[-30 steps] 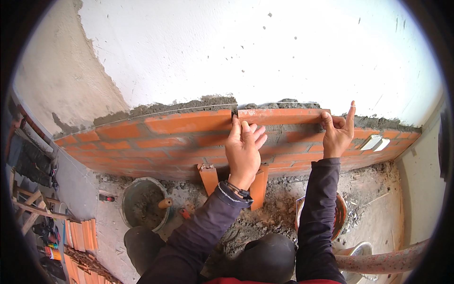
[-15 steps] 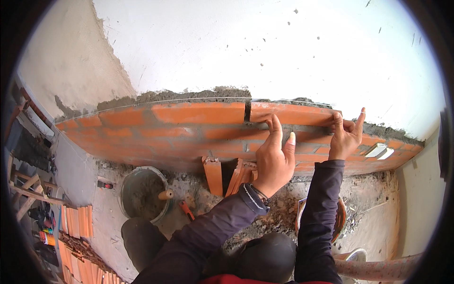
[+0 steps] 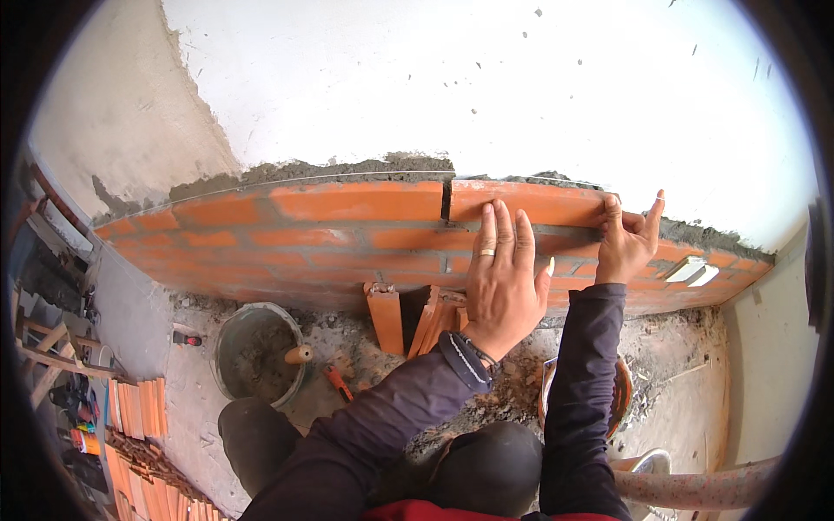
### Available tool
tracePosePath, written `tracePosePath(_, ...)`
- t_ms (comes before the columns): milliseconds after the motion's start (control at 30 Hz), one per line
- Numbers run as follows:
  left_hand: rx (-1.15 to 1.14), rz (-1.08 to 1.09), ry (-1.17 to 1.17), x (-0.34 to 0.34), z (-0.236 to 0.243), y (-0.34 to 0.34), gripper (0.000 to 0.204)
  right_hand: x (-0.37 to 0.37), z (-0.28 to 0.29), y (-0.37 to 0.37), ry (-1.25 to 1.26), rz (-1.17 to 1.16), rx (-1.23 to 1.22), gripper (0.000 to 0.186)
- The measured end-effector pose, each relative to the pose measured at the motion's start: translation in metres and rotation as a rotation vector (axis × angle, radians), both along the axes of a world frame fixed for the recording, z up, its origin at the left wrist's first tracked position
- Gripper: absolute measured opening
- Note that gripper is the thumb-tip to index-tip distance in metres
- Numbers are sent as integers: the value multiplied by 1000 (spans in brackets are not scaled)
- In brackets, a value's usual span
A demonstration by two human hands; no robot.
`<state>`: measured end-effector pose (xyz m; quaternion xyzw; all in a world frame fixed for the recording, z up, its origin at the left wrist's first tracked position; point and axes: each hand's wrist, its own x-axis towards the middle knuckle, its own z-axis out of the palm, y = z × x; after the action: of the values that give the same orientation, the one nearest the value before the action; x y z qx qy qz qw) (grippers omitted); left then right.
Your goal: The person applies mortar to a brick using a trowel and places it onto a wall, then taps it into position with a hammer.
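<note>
A long orange hollow brick (image 3: 569, 203) lies in the top course of a low brick wall (image 3: 343, 260). My left hand (image 3: 506, 282) has its fingers stretched out, their tips resting on the front face of this brick. At the brick's right end, my right hand (image 3: 627, 243) grips it between thumb and fingers, with one finger raised. Between this brick and the neighbouring brick (image 3: 365, 201) on its left, a narrow dark gap shows. A thin string (image 3: 347, 176) runs along the top of the course, beside grey mortar (image 3: 387, 164).
On the floor stand a mortar bucket (image 3: 222, 356) with a wooden-handled tool (image 3: 298, 354) in it, and a red-handled tool (image 3: 337, 382). Loose bricks (image 3: 384, 319) lean at the wall's foot. Another container (image 3: 621, 399) is behind my right forearm. Stacked bricks (image 3: 139, 408) fill the lower left.
My left hand has gone from curled fingers below the brick's edge to straight fingers laid on its face. My right hand keeps its grip at the end. The whole view has shifted slightly.
</note>
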<state>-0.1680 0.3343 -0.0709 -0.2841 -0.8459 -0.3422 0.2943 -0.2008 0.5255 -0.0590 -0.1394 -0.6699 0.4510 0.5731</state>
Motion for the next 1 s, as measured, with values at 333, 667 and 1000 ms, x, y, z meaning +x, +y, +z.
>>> tracePosePath(333,-171,19,3,-8,-7,6,81,-8,-17,7,-5,-105,-77,65)
tracePosePath(667,-75,9,17,-12,-22,11,92,-15,-52,20,-53,-135,6,31)
tracePosePath(1000,-16,-134,134,-13,-13,-31,70,7,-59,-38,24,121,-10,31)
